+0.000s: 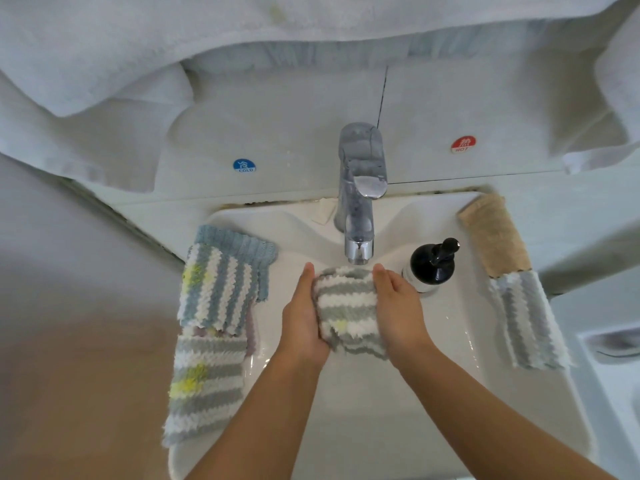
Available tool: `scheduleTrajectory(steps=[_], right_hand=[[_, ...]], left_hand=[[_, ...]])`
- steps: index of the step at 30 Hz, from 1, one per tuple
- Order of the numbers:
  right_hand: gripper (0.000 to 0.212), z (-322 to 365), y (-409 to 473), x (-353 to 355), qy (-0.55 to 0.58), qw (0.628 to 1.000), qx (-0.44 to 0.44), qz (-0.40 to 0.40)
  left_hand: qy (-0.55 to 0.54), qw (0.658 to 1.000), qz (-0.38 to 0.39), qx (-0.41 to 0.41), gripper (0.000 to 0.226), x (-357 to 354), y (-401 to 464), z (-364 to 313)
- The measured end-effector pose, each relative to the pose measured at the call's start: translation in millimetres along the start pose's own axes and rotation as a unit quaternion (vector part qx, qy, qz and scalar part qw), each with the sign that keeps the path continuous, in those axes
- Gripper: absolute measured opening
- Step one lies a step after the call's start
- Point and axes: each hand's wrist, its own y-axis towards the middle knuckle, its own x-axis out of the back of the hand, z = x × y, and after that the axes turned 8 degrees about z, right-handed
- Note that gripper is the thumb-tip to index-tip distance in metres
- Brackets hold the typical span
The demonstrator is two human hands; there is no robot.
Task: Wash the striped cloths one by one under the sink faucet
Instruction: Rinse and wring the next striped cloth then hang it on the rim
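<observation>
A bunched grey-and-white striped cloth (pixel 346 306) sits pressed between the left hand (pixel 303 315) and right hand (pixel 398 308), each grip wrapped around it, just below the faucet (pixel 360 202) over the white sink (pixel 363 393). More striped cloths (pixel 214 292) drape both rims; white tiled wall (pixel 277 126) behind.

White towels (pixel 104 57) hang over a pale tiled wall (pixel 277 116) bearing 2 stickers, blue COLD (pixel 244 166) and red HOT (pixel 463 145).

A home bathroom: a white washbasin (pixel 363 410) with a chrome faucet (pixel 360 202), hot and cold stickers on wall tiles, a soap pump bottle (pixel 433 263), and white towels (pixel 104 46) hanging above.
</observation>
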Motion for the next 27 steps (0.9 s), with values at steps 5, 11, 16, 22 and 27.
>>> scheduleTrajectory(steps=[5, 11, 16, 22, 27], right_hand=[[0.053, 1.0, 7.0, 0.8, 0.039, 0.998, 0.014, -0.044], [0.044, -5.0, -2.7, -2.7, -0.037, 0.993, 0.097, -0.056], [0.043, -5.6, -10.1, -17.9, -0.11, 0.984, 0.14, 0.0], [0.042, -9.6, -23.0, -17.1, -0.083, 0.984, 0.153, 0.036], [0.046, -2.9, -8.2, -12.9, -0.09, 0.986, 0.142, 0.017]], left_hand=[[0.02, 0.997, 0.072, -0.032, 0.033, 4.9, -4.8, 2.4], [0.305, 0.936, -0.076, -0.158, 0.044, 0.9, -2.6, 7.3], [0.35, 0.911, -0.096, -0.196, 0.062, -13.5, -6.5, 18.3], [0.334, 0.906, -0.095, -0.242, 0.055, -14.1, -1.6, 9.9], [0.402, 0.882, -0.053, -0.241, 0.054, -17.6, -10.1, 21.3]])
